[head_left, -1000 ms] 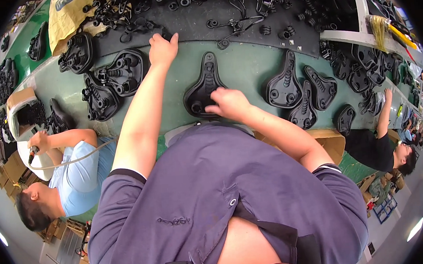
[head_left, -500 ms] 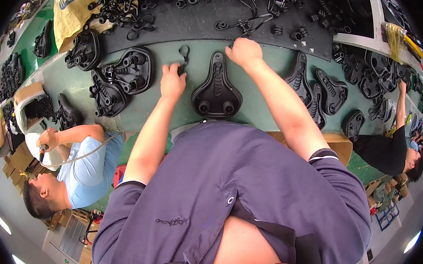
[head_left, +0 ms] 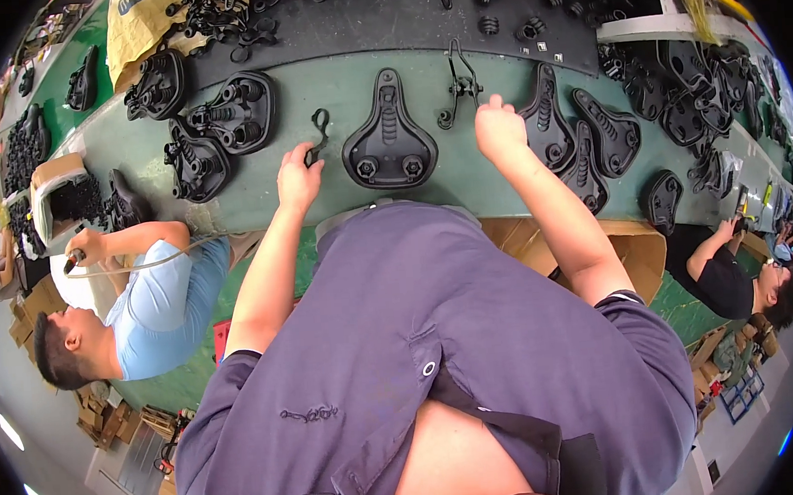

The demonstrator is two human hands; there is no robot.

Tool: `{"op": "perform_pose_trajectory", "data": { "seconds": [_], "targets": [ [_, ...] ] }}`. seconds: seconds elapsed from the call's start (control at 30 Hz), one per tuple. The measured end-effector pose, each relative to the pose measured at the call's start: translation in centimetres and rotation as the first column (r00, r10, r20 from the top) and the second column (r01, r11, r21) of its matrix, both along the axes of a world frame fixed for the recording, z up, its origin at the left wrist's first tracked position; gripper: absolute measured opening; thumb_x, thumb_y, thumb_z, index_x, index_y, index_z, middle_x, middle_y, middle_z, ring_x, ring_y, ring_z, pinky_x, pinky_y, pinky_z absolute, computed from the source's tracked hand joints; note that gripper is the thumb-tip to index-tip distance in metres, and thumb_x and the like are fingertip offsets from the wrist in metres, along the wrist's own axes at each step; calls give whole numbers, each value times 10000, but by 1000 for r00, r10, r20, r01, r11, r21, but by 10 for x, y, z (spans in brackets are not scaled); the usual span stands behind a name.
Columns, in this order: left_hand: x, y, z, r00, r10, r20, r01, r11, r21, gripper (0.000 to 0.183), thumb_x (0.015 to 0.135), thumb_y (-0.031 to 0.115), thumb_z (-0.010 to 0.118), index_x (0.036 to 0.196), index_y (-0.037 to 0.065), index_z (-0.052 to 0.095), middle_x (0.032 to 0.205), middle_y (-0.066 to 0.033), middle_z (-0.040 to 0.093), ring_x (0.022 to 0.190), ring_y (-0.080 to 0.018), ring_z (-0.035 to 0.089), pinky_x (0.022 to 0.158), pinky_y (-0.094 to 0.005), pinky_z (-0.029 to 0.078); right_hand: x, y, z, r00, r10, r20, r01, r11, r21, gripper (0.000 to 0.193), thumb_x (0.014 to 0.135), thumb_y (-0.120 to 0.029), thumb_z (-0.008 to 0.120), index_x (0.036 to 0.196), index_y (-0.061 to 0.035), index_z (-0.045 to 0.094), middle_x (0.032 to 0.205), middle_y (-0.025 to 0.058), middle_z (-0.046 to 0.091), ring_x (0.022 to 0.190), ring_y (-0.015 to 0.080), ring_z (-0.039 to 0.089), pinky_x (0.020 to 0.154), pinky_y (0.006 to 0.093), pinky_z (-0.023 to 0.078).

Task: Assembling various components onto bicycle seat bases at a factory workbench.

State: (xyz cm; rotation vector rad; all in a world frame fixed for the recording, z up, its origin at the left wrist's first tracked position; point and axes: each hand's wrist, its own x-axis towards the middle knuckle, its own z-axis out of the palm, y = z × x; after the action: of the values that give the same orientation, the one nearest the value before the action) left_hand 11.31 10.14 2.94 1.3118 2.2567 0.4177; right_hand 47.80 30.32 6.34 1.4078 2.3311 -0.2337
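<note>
Directly in front of me on the green bench lies a black bicycle saddle base, narrow end away from me, with two round fittings at its wide end. Left of it, my left hand is closed on a small black looped part, whose far loop sticks up past the fingers. To the saddle's right, my right hand pinches the near side of a black wire saddle rail frame. That frame is over the bench, apart from the saddle; the fingertips are partly hidden.
More saddle bases lie close on the right. Saddles with fitted undersides sit on the left. Across the back, a black mat bears loose rails, loops and springs. Co-workers flank me: one in a light blue shirt, another in black.
My right hand has drawn the rail frame off the black mat toward me, to the saddle's right. The left hand, still with its looped part, has shifted slightly left and nearer.
</note>
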Motion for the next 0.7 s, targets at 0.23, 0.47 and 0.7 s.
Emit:
{"op": "perform_pose_trajectory", "data": {
  "seconds": [0.23, 0.47, 0.7],
  "targets": [
    [53, 17, 73, 945, -303, 120, 290, 950, 118, 432, 870, 141, 802, 1286, 142, 688, 1258, -113, 679, 1037, -378, 709, 892, -467, 590, -33, -20, -60, 997, 53, -62, -55, 998, -22, 281, 890, -91, 690, 1151, 11, 706, 1116, 182, 684, 930, 334, 765, 760, 443, 641],
    [71, 19, 71, 778, -623, 80, 625, 781, 13, 484, 879, 124, 782, 1343, 144, 645, 1303, -72, 646, 1144, -358, 678, 963, -475, 570, -21, -8, -60, 954, 298, -6, -298, 954, -26, 213, 916, -111, 655, 1065, -13, 773, 1145, 184, 713, 1010, 328, 757, 807, 449, 630],
    [67, 26, 59, 734, -678, 29, 679, 733, -41, 487, 877, 127, 780, 1346, 149, 648, 1307, -57, 635, 1134, -348, 677, 968, -464, 572, -8, -29, -10, 892, 231, -388, -307, 940, -148, 254, 902, -262, 761, 1005, -31, 741, 1105, 170, 724, 1018, 362, 738, 879, 462, 607]
  ]
}}
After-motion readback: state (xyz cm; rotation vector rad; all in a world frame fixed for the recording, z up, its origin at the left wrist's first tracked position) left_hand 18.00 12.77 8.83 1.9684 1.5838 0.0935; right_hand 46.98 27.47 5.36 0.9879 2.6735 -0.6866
